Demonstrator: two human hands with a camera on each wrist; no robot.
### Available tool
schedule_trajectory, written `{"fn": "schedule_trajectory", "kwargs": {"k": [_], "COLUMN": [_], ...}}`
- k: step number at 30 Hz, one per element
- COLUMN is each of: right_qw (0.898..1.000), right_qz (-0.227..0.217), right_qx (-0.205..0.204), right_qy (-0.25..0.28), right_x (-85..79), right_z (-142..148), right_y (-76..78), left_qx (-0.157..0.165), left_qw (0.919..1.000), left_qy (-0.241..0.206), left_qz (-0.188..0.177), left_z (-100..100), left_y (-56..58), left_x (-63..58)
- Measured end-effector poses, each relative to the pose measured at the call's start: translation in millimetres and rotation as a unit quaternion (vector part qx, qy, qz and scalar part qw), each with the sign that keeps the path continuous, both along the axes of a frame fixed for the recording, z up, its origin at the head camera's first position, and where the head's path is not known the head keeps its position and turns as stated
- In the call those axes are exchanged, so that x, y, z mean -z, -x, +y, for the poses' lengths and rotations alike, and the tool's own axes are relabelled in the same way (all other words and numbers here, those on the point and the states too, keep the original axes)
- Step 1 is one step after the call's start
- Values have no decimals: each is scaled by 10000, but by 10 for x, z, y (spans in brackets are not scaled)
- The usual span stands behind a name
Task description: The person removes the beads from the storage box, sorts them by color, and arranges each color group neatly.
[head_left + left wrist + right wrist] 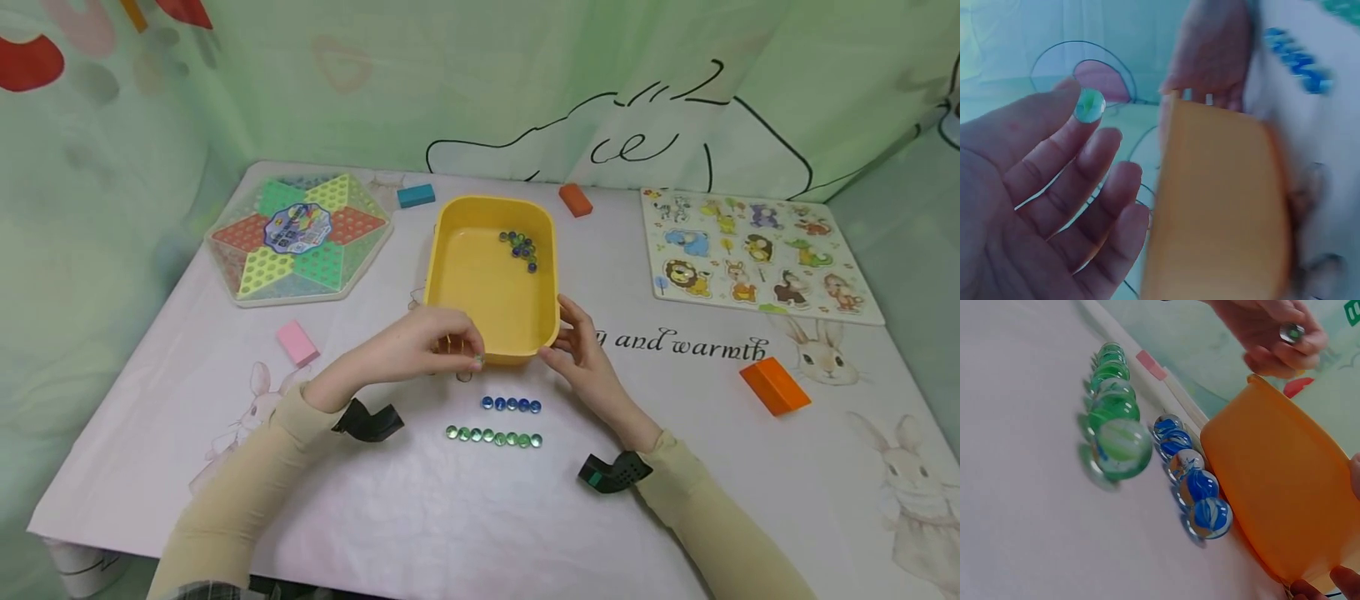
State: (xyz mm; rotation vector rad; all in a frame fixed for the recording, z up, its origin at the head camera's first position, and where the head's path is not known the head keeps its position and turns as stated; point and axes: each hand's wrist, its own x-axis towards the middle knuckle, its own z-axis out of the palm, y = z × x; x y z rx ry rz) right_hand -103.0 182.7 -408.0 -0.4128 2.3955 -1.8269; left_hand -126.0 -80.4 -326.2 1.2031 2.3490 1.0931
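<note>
My left hand (408, 346) pinches a green-streaked glass marble (1090, 105) between thumb and index finger, just above the near edge of a yellow plastic tub (480, 287). In the left wrist view its other fingers are spread and loosely bent. The right hand (592, 371) grips the tub's near right corner, thumb at the front and fingers along the side. Inside the tub, several blue and green marbles (520, 248) cluster by the right wall. On the table before it lie a row of blue marbles (512, 404) and, nearer, a longer row of green marbles (500, 438).
A Chinese checkers set (300, 233) lies at the back left. At the back right is an animal puzzle board (757, 254). Around the tub are a blue block (416, 196), a red-orange block (576, 200), a pink block (297, 343) and an orange block (776, 387).
</note>
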Motion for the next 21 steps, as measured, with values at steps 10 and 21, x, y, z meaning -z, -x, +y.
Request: {"fn": "schedule_trajectory", "kwargs": {"k": [10, 21], "right_qw": [10000, 10000], "right_qz": [7, 24], "right_qx": [4, -50], "right_qy": [-76, -51], "right_x": [-2, -6], "right_z": [14, 7], "right_y": [-4, 2], "left_qx": [303, 360], "left_qw": [9968, 9927], "left_qy": [674, 1026], "left_qz": [-306, -518], "left_z": [-236, -291], "left_y": [-233, -368], "left_x": [316, 482]}}
